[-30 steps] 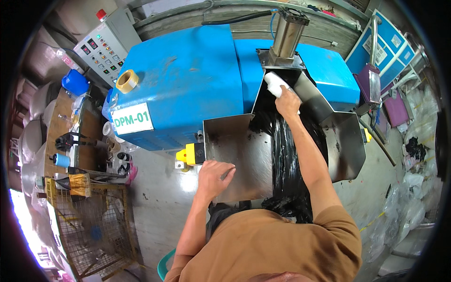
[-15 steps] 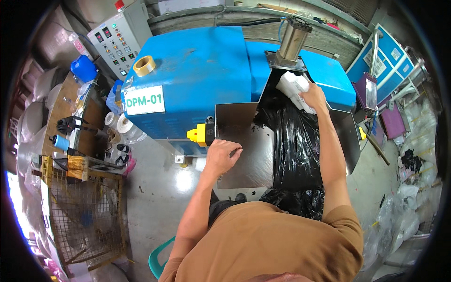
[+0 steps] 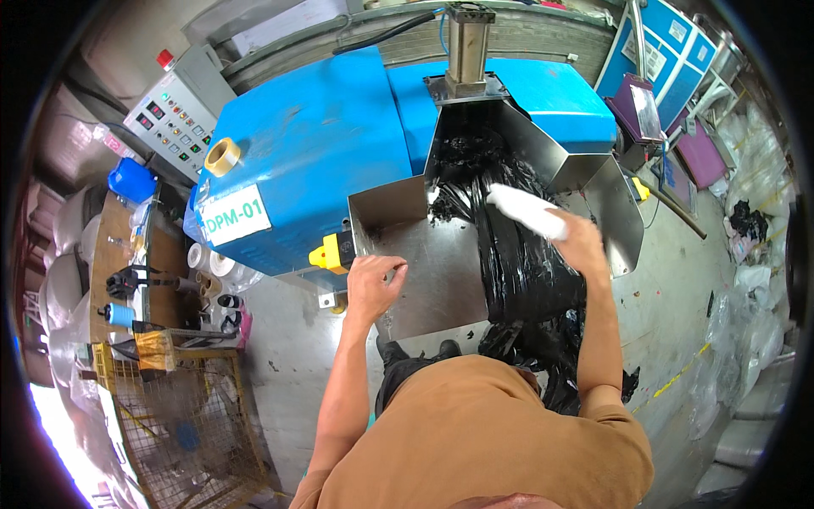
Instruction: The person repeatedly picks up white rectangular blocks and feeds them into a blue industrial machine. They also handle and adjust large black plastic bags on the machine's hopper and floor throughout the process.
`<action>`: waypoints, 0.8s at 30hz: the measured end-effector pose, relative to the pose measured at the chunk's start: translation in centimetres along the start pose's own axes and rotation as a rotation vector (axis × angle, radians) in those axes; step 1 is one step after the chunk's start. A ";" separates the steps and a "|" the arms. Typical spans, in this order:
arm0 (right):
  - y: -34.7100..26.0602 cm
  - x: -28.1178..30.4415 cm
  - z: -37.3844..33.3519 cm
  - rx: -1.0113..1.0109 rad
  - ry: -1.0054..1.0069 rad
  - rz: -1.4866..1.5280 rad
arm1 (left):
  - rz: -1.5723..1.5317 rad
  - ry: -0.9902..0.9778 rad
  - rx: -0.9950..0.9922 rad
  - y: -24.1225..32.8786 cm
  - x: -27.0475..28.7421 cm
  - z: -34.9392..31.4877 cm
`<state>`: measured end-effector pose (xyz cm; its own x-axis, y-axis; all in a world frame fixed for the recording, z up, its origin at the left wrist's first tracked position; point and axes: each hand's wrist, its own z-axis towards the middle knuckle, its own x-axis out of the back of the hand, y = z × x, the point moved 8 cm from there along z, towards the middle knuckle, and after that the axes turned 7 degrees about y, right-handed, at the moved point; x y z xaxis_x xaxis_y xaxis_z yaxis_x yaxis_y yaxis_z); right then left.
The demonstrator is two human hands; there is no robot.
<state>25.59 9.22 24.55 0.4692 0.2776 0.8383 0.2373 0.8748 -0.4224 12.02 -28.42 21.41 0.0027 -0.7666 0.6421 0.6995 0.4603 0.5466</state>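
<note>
My right hand (image 3: 583, 244) is closed around one end of a white, elongated roll (image 3: 527, 210), blurred by motion, so its exact kind is unclear. Below the roll, crumpled black plastic film (image 3: 521, 271) fills the narrow throat of a metal feed chute (image 3: 432, 267) and spills over its front edge toward me. At the chute's left wall, my left hand (image 3: 373, 288) rests with its fingers curled over the edge. A yellow-and-black switch (image 3: 331, 252) sits just beyond that hand. Behind the chute rises a metal cylinder (image 3: 468, 51) mounted on the blue machine (image 3: 314, 136).
A tape roll (image 3: 222, 157) lies on the machine's top, near a grey control panel (image 3: 174, 114). On the left stand a wooden workbench (image 3: 127, 246) and a yellow wire cage (image 3: 182, 407). Clear plastic film (image 3: 738, 339) is heaped at the right, beside a metal bar (image 3: 678, 210).
My right hand has drawn the white roll back from the chute's throat toward me and tilted it. My left hand stays at the chute's left edge. The whole view has shifted.
</note>
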 end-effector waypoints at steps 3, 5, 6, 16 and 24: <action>-0.4 -4.3 -0.9 0.203 0.101 -0.054 | 0.025 -0.032 0.022 0.1 -0.3 0.1; -0.4 -5.0 -0.5 0.207 0.088 -0.045 | 0.029 -0.023 0.010 0.2 -0.2 0.2; -0.2 -5.1 -0.2 0.207 0.078 -0.042 | 0.029 -0.020 0.006 0.3 -0.3 0.3; 2.2 -8.4 2.6 0.264 0.033 0.017 | 0.028 -0.011 -0.004 -0.2 -0.8 0.5; 1.7 -12.2 6.5 0.249 0.049 0.018 | 0.017 -0.045 0.030 -0.1 -0.7 0.9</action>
<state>14.70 9.88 15.84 0.5136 0.2800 0.8111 0.0141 0.9424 -0.3342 11.27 -27.54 21.40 -0.0181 -0.7380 0.6746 0.6776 0.4871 0.5511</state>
